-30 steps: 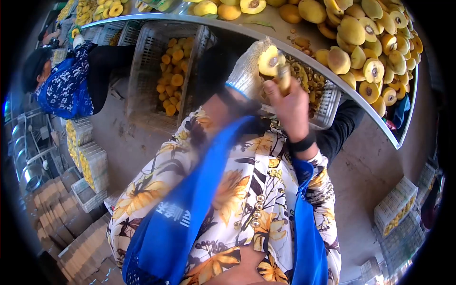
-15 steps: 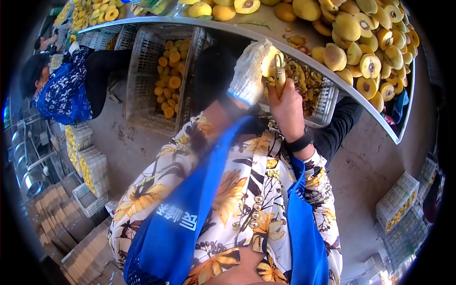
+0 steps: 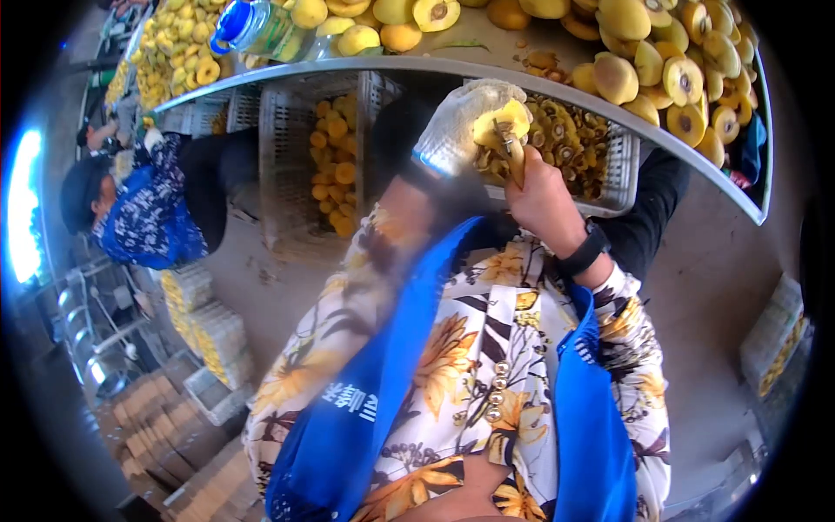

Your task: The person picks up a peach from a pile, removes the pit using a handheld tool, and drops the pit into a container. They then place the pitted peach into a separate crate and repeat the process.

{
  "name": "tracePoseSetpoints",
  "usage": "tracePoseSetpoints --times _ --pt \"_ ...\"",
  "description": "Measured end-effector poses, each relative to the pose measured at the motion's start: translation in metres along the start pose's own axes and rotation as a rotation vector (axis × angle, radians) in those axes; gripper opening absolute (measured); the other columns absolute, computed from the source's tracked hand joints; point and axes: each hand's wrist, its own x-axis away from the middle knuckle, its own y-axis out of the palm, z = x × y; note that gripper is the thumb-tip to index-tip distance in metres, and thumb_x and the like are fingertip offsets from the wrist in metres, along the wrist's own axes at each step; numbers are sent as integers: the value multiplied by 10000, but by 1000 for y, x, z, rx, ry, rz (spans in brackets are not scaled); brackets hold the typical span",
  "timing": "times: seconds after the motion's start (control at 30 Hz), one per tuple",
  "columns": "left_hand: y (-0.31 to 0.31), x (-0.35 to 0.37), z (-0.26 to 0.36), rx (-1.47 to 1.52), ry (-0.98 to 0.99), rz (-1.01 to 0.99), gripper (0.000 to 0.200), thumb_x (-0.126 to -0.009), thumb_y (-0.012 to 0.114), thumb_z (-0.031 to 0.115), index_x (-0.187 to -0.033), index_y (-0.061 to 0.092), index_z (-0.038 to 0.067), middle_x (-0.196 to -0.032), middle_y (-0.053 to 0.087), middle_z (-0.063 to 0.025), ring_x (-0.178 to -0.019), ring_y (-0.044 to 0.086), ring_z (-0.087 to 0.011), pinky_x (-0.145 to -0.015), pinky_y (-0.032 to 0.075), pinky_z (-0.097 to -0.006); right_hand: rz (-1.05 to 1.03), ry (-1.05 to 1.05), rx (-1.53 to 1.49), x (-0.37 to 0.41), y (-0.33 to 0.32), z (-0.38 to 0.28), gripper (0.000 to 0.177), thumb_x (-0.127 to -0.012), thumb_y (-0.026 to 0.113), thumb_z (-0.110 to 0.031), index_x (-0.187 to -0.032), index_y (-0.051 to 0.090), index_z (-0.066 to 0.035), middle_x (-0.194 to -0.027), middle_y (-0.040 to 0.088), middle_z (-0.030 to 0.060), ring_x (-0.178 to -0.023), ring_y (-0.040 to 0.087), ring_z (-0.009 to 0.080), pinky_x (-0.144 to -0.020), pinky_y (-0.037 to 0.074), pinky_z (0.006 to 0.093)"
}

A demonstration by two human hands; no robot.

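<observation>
My left hand (image 3: 459, 120), in a white knitted glove, is closed around a yellow peach half (image 3: 504, 120) with its cut side toward me. Bare-skinned, my right hand (image 3: 546, 198) wraps around the handle of a pitting tool (image 3: 516, 163). The tool's metal end meets the middle of the peach flesh; how deep it sits cannot be made out. Just below both hands is a white plastic crate (image 3: 619, 178) with many brown-centred peach pits and scraps (image 3: 565, 143).
Peach halves (image 3: 617, 78) are heaped on the metal-edged table (image 3: 487, 71), beside a blue-capped bottle (image 3: 252, 30). A crate of peach halves (image 3: 335, 157) stands left of my legs. Farther left sits a co-worker (image 3: 148, 209). Stacked crates (image 3: 209, 331) and cardboard (image 3: 156, 418) lie behind.
The tool's metal loop, earlier standing up in front of the peach half, now presses at its cut face. The peach half has tipped, and the whole view has shifted.
</observation>
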Motion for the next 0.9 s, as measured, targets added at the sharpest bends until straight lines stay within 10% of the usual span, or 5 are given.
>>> tracePoseSetpoints --times 0.27,0.5,0.63,0.73,0.9 --pt "44 -1 -1 30 254 563 373 -832 632 203 -1094 522 -39 -963 598 -79 -830 576 -118 -719 492 -244 193 17 -122 -7 22 5 165 -791 520 -111 -880 478 22 -662 566 205 -573 575 331 -549 458 371" --pt "16 -11 -15 399 -39 440 278 -844 591 285 -906 585 14 -765 598 -84 -632 579 -166 -553 482 -289 -148 381 -638 -5 21 -4 105 -794 449 -40 -893 417 -21 -576 478 39 -373 446 94 -310 355 238" --pt "16 -13 -15 481 -175 383 257 -836 591 268 -858 578 12 -728 583 -73 -607 566 -164 -527 470 -288 -159 444 -703 -4 24 -7 120 -787 445 -24 -902 413 -8 -551 471 49 -361 442 116 -312 363 261" --pt "29 -10 7 -99 -186 482 334 -909 441 308 -1001 537 2 -840 620 -121 -695 609 -197 -641 482 -286 -124 406 -566 -5 29 0 152 -784 452 -32 -929 421 4 -556 487 57 -367 459 125 -318 375 265" --pt "19 -9 -7 -204 -40 367 308 -893 485 290 -972 560 2 -868 621 -107 -752 596 -164 -673 468 -266 -43 213 -267 -6 35 12 195 -778 471 -51 -958 447 21 -586 520 74 -389 498 142 -338 396 268"
